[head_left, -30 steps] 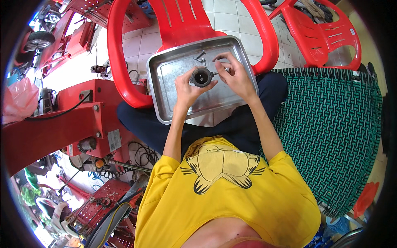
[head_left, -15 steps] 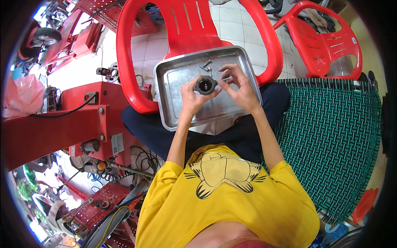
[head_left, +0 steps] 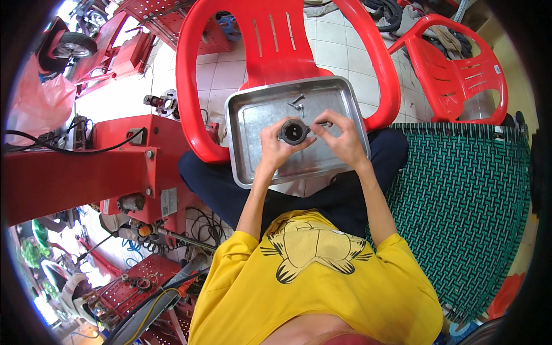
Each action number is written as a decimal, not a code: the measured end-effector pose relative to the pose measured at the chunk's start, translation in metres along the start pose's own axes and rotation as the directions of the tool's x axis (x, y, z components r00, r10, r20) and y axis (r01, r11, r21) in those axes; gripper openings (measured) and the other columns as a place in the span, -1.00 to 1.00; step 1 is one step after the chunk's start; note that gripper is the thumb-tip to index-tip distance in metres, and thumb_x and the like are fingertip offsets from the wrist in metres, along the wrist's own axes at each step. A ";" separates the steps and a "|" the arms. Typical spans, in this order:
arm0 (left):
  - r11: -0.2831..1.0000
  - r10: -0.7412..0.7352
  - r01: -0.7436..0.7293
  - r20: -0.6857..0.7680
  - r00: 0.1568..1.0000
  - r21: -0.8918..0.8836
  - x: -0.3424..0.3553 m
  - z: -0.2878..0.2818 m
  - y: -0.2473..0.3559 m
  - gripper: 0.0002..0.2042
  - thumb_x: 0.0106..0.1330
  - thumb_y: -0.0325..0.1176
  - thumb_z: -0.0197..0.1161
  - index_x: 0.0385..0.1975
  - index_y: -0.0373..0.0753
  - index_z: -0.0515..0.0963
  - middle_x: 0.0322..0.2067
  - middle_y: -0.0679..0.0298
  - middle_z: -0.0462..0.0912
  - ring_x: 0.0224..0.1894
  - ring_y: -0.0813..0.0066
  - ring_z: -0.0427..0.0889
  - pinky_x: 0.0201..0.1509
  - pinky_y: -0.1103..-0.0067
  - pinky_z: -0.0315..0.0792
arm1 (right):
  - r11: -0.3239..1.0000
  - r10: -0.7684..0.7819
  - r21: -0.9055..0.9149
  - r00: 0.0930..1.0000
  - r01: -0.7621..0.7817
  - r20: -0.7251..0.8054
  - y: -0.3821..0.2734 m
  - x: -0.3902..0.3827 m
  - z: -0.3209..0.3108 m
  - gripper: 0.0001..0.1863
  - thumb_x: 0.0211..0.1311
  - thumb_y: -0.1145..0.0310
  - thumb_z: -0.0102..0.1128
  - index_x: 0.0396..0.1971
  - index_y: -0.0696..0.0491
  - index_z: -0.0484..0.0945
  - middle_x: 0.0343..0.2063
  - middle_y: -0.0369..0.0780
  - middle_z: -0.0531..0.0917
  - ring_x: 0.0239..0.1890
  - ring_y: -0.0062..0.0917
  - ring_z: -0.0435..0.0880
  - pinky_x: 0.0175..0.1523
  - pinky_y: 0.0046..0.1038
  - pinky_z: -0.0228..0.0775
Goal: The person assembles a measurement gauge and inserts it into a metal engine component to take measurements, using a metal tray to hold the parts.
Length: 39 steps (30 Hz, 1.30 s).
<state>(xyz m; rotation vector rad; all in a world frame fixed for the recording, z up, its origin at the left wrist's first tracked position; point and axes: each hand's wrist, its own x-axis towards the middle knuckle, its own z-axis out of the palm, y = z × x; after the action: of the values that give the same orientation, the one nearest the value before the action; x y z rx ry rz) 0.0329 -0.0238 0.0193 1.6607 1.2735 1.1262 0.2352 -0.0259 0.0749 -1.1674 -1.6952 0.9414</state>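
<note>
Over a shallow metal tray [head_left: 244, 167], my left hand [head_left: 274, 148] is closed round a dark, ring-shaped metal part [head_left: 294, 132] with a round opening facing up. Close on its right, my right hand [head_left: 345, 140] is closed in a pinch, thumb and forefinger at the edge of that part. A small metal piece, perhaps a bolt [head_left: 325, 123], shows between its fingers; its exact shape is partly hidden. Several loose bolts [head_left: 296, 103] lie on the tray floor, beyond the ring-shaped part.
The tray rests on a red plastic chair [head_left: 276, 57]. A second red chair [head_left: 460, 75] stands at the far right, beyond a green woven seat [head_left: 454, 213]. To the left is a red machine with a long arm [head_left: 86, 178]. Cables [head_left: 204, 227] lie below it.
My right hand's fingers have drawn in round the small metal piece, lower than before. The ring-shaped part stays in my left hand. The whole view has shifted slightly.
</note>
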 end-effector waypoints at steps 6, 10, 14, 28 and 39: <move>1.000 -0.006 0.006 0.004 1.000 0.008 0.001 0.005 0.003 -0.55 -0.04 -0.19 0.76 -0.18 -0.22 0.75 -0.35 0.22 0.83 -0.28 0.43 0.82 -0.04 0.47 0.65 | 0.992 -0.075 -0.100 0.996 0.071 -0.039 0.008 -0.005 -0.007 -0.85 0.21 0.41 0.53 -0.28 0.08 0.73 -0.27 -0.22 0.78 -0.15 -0.29 0.74 0.05 -0.29 0.46; 0.999 0.006 -0.008 0.039 0.999 0.046 0.002 0.007 -0.001 -0.53 -0.03 -0.17 0.76 -0.15 -0.21 0.75 -0.34 0.23 0.84 -0.25 0.44 0.83 -0.02 0.47 0.65 | 0.951 -0.250 -0.199 0.967 0.235 -0.055 0.016 -0.009 -0.013 -0.80 0.14 0.56 0.55 -0.26 0.12 0.71 -0.31 -0.23 0.73 -0.19 -0.40 0.73 -0.01 -0.39 0.53; 1.000 0.018 -0.018 0.043 0.999 0.012 -0.001 0.008 -0.004 -0.54 -0.01 -0.18 0.76 -0.14 -0.20 0.75 -0.35 0.27 0.85 -0.27 0.51 0.83 -0.05 0.49 0.66 | 0.941 -0.272 -0.230 0.960 0.249 -0.072 0.028 -0.015 -0.022 -0.77 0.13 0.58 0.56 -0.22 0.09 0.72 -0.28 -0.24 0.75 -0.16 -0.41 0.75 0.00 -0.40 0.56; 1.000 -0.021 0.021 0.045 0.999 -0.005 0.000 0.010 0.003 -0.62 0.00 -0.27 0.75 -0.21 -0.22 0.75 -0.39 0.36 0.82 -0.31 0.62 0.74 -0.09 0.57 0.61 | 0.946 -0.063 -0.315 0.997 0.074 0.047 0.084 -0.045 -0.016 -0.75 0.29 0.30 0.48 -0.12 0.10 0.73 -0.15 -0.16 0.80 -0.01 -0.23 0.76 0.19 -0.30 0.48; 0.999 -0.037 0.037 0.015 0.999 0.014 0.003 0.015 0.003 -0.65 0.00 -0.28 0.75 -0.28 -0.23 0.74 -0.41 0.36 0.80 -0.34 0.63 0.71 -0.12 0.57 0.59 | 0.981 0.172 -0.098 0.984 -0.167 0.042 0.092 -0.050 -0.018 -0.73 0.29 0.40 0.45 -0.07 0.19 0.67 -0.17 -0.07 0.82 -0.03 -0.22 0.83 0.12 -0.29 0.58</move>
<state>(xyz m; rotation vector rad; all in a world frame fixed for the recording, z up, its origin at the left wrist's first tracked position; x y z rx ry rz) 0.0482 -0.0221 0.0175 1.6463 1.2997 1.0829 0.2905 -0.0457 -0.0133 -1.3786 -1.7159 1.0115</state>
